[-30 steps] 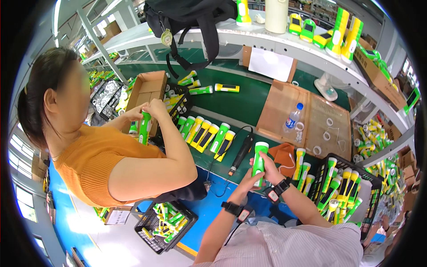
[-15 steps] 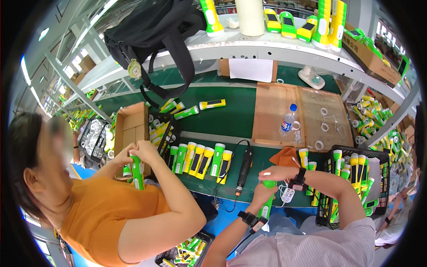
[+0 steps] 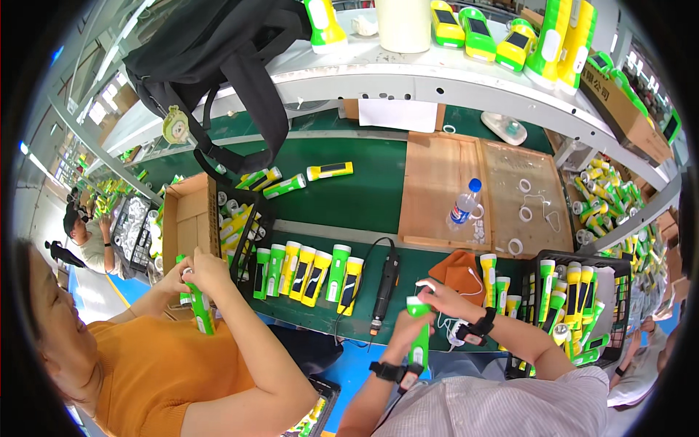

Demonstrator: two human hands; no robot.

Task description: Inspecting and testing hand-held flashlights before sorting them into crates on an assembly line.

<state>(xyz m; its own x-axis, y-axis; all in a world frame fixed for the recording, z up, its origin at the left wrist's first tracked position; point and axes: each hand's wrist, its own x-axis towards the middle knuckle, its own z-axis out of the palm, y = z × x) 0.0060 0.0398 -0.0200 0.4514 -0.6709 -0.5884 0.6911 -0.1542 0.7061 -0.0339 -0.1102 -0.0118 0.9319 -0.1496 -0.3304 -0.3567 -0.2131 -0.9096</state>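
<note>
Beside a green assembly-line desk, the left hand clamps its fingers around a green-and-yellow plastic flashlight's barrel at 6 o'clock while the right hand pinches its head; it looks light, rigid, smooth, best gripped mid-body.

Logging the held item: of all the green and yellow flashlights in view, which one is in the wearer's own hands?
The upright green flashlight at lower centre: the left hand grips its body, the right hand touches its top. The rest lie on the bench or stand in crates.
</note>
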